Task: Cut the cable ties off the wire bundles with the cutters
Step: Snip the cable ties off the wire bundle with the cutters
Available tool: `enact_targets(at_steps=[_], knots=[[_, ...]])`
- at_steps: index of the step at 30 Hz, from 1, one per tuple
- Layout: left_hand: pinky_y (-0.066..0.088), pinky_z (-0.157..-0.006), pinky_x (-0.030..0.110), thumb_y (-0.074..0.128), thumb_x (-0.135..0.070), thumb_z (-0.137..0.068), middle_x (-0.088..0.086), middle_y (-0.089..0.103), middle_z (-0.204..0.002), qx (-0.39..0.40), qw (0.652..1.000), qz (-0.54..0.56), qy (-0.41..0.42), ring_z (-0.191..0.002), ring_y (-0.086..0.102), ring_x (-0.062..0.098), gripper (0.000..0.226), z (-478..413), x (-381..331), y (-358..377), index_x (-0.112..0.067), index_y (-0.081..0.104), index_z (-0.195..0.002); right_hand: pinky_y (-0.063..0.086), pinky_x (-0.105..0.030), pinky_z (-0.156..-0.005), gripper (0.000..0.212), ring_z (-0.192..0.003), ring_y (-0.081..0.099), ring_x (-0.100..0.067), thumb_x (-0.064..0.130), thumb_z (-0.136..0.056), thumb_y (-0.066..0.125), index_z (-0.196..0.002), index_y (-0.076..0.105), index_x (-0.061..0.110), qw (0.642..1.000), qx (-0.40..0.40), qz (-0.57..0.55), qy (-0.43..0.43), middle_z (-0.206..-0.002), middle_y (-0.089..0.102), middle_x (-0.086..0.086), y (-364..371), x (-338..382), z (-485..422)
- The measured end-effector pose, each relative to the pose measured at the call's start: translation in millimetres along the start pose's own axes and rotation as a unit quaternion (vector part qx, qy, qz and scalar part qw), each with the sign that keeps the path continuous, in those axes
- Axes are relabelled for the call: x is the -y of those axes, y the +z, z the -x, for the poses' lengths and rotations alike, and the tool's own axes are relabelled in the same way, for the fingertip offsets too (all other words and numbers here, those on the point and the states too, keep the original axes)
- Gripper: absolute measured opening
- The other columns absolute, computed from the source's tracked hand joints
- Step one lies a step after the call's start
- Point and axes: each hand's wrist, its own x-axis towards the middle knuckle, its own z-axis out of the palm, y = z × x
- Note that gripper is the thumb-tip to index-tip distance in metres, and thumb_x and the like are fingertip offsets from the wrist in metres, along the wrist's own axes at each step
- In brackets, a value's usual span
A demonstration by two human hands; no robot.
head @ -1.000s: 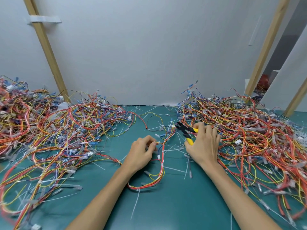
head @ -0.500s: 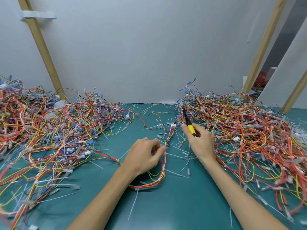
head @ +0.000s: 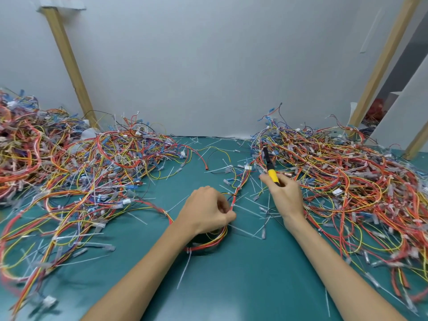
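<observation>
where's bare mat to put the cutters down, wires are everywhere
Barest: the green mat nearest you, between your forearms, one cable tie at its left. A smaller patch lies between the left pile and your left arm. Crowded: the right pile, and cut ties between the left hand and right hand.

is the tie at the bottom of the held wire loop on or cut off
On: the cable tie wraps the wire bundle, its long tail intact.

Green worktop (head: 243, 286) against plain grey-white wall (head: 208, 66), leaning wooden posts at left (head: 69, 66) and right (head: 382, 66), white panel (head: 405, 107) far right.
</observation>
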Motion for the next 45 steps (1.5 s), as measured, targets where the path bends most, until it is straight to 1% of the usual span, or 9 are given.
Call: enact_targets(at_steps=[6, 10, 14, 19, 22, 28, 36, 39, 45], knots=[[0.045, -0.062, 0.014, 0.066, -0.025, -0.084, -0.017, 0.067, -0.061, -0.158, 0.972, 0.171, -0.042, -0.061, 0.061, -0.002, 0.017, -1.8, 0.4, 8.1, -0.021, 0.075, -0.07, 0.053, -0.044, -0.074, 0.047, -0.069, 0.058, -0.014, 0.076, -0.08, 0.053, -0.093, 0.056, 0.031, 0.995, 0.055, -0.082, -0.036, -0.086, 0.058, -0.023, 3.0, 2.9, 3.4], [0.052, -0.061, 0.02, 0.059, -0.024, -0.095, -0.011, 0.074, -0.075, -0.182, 0.925, 0.326, -0.072, -0.062, 0.071, 0.012, 0.02, -5.9, -0.7, 10.2, -0.019, 0.072, -0.081, 0.039, -0.03, -0.077, 0.054, -0.075, 0.047, 0.0, 0.08, -0.078, 0.049, -0.097, 0.049, 0.03, 0.997, 0.064, -0.009, -0.047, -0.084, 0.048, 0.008, 2.3, 1.5, 1.6], [0.048, -0.046, 0.022, 0.043, -0.021, -0.104, -0.002, 0.076, -0.09, -0.1, 0.864, 0.482, -0.105, -0.058, 0.069, 0.016, 0.022, -7.9, -2.4, 8.4, -0.009, 0.06, -0.096, 0.032, -0.029, -0.059, 0.032, -0.062, 0.044, -0.001, 0.046, -0.073, 0.065, -0.091, 0.045, 0.029, 0.993, 0.071, 0.083, -0.049, -0.072, 0.044, 0.011, -0.1, 1.0, 0.0], [0.049, -0.052, 0.02, 0.042, -0.017, -0.104, 0.002, 0.073, -0.089, -0.117, 0.86, 0.488, -0.086, -0.049, 0.061, 0.011, 0.022, -9.0, 2.5, 10.3, -0.006, 0.06, -0.097, 0.037, -0.029, -0.09, 0.076, -0.106, 0.046, -0.011, 0.036, -0.073, 0.076, -0.136, 0.036, 0.026, 0.977, 0.111, 0.171, -0.062, -0.118, 0.046, 0.007, -0.4, -1.7, 0.5], [0.05, -0.054, 0.022, 0.042, -0.014, -0.104, 0.0, 0.074, -0.086, -0.143, 0.865, 0.473, -0.083, -0.046, 0.058, 0.011, 0.022, -11.3, 7.3, 10.9, -0.004, 0.06, -0.095, 0.031, -0.022, -0.093, 0.071, -0.108, 0.045, -0.008, 0.033, -0.077, 0.075, -0.138, 0.041, 0.024, 0.969, 0.092, 0.201, -0.107, -0.12, 0.045, 0.008, 1.7, -6.1, 1.8], [0.043, -0.046, 0.018, 0.035, -0.012, -0.105, -0.004, 0.074, -0.08, -0.153, 0.863, 0.464, -0.128, -0.044, 0.056, 0.009, 0.024, -16.1, 17.6, 11.1, -0.006, 0.057, -0.097, 0.032, -0.032, -0.1, 0.061, -0.12, 0.044, -0.017, 0.051, -0.091, 0.059, -0.143, 0.041, 0.025, 0.932, 0.099, 0.294, -0.186, -0.127, 0.051, 0.002, 0.6, -9.0, 0.6], [0.033, -0.04, 0.015, 0.035, -0.016, -0.105, -0.008, 0.051, -0.051, -0.136, 0.844, 0.498, -0.144, -0.038, 0.039, 0.006, 0.024, -17.8, 15.8, 7.8, -0.008, 0.057, -0.1, 0.043, -0.027, -0.069, 0.039, -0.079, 0.053, -0.009, 0.053, -0.084, 0.063, -0.118, 0.057, 0.036, 0.929, 0.064, 0.28, -0.232, -0.097, 0.056, 0.016, 5.5, 4.6, 12.6], [0.029, -0.037, 0.015, 0.039, -0.016, -0.103, -0.005, 0.043, -0.053, -0.132, 0.832, 0.512, -0.167, -0.039, 0.036, 0.006, 0.02, -18.9, 14.6, 8.3, -0.008, 0.056, -0.095, 0.05, -0.031, -0.076, 0.042, -0.091, 0.059, -0.013, 0.048, -0.078, 0.07, -0.116, 0.063, 0.032, 0.917, 0.059, 0.297, -0.258, -0.101, 0.062, 0.011, 6.8, 6.8, 16.1], [0.03, -0.038, 0.015, 0.038, -0.017, -0.104, -0.002, 0.044, -0.053, -0.123, 0.831, 0.521, -0.15, -0.039, 0.037, 0.006, 0.021, -18.8, 15.1, 7.9, -0.008, 0.051, -0.09, 0.042, -0.039, -0.094, 0.049, -0.101, 0.057, -0.017, 0.046, -0.075, 0.067, -0.12, 0.064, 0.026, 0.915, 0.069, 0.29, -0.272, -0.107, 0.063, 0.007, 8.1, 9.5, 16.5]])
